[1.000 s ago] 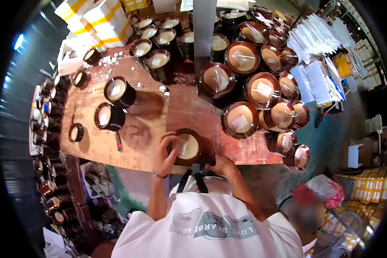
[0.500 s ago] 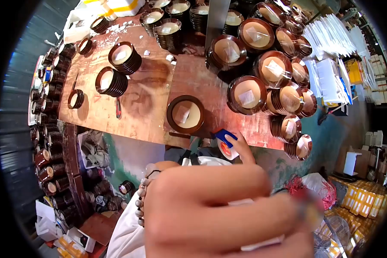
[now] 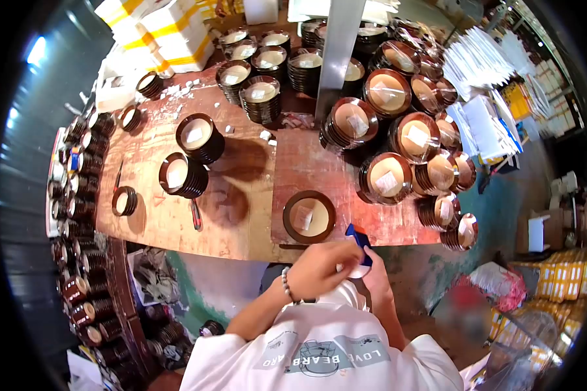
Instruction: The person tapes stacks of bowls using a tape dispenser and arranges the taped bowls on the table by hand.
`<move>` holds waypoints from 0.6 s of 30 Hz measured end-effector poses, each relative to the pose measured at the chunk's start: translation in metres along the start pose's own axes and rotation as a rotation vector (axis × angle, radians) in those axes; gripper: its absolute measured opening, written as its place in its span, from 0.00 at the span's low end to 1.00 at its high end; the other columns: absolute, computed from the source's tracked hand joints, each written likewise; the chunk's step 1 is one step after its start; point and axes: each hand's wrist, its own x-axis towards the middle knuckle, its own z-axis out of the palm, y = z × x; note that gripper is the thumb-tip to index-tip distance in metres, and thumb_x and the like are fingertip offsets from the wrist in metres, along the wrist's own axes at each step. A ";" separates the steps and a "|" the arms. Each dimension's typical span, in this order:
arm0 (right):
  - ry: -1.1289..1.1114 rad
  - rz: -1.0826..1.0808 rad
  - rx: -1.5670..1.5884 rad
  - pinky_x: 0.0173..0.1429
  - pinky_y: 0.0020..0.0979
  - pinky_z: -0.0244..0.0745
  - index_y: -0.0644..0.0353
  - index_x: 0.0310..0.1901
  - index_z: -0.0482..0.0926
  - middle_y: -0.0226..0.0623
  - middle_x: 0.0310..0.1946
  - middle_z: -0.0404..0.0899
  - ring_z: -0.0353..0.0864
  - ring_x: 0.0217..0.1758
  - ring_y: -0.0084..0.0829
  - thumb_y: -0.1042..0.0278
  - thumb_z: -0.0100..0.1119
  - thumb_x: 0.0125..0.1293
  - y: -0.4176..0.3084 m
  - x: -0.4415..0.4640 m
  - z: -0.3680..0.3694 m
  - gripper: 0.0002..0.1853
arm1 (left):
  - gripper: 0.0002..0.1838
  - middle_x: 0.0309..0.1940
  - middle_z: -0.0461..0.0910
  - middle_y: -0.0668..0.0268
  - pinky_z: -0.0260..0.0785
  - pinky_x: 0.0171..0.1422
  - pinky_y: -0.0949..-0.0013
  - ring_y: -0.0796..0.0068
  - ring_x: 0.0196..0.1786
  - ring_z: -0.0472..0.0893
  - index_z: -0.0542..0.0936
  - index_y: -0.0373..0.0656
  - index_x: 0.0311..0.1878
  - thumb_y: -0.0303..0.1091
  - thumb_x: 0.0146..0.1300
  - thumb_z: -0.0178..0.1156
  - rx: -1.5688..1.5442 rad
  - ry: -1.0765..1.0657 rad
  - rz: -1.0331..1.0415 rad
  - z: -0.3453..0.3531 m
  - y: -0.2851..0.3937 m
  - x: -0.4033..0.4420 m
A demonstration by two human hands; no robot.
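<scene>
A blue tape dispenser sits in my right hand, whose fingers are wrapped round it just off the table's front edge. My left hand, with a beaded bracelet at the wrist, is closed against the dispenser's left side; what its fingers pinch is hidden. Beyond my hands lies a brown-rimmed round dish with a tan centre and a pale label, flat on the reddish part of the table.
Stacks of dark dishes stand on the left of the table, near a red-and-black tool. Wrapped dish stacks crowd the right and back. A metal post rises at the back, with foam boxes at back left.
My left hand has left the dish, passed close before the camera, and come down to the dispenser. My right hand has brought the dispenser up beside the table edge. The dish is uncovered.
</scene>
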 end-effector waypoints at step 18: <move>0.028 -0.792 -1.702 0.45 0.38 0.82 0.61 0.44 0.84 0.43 0.35 0.85 0.85 0.36 0.43 0.58 0.80 0.48 0.081 -0.090 0.193 0.24 | 0.39 0.73 0.69 0.54 0.55 0.80 0.60 0.63 0.75 0.68 0.66 0.31 0.74 0.60 0.79 0.42 -0.705 -0.001 -0.377 -0.114 -0.066 -0.135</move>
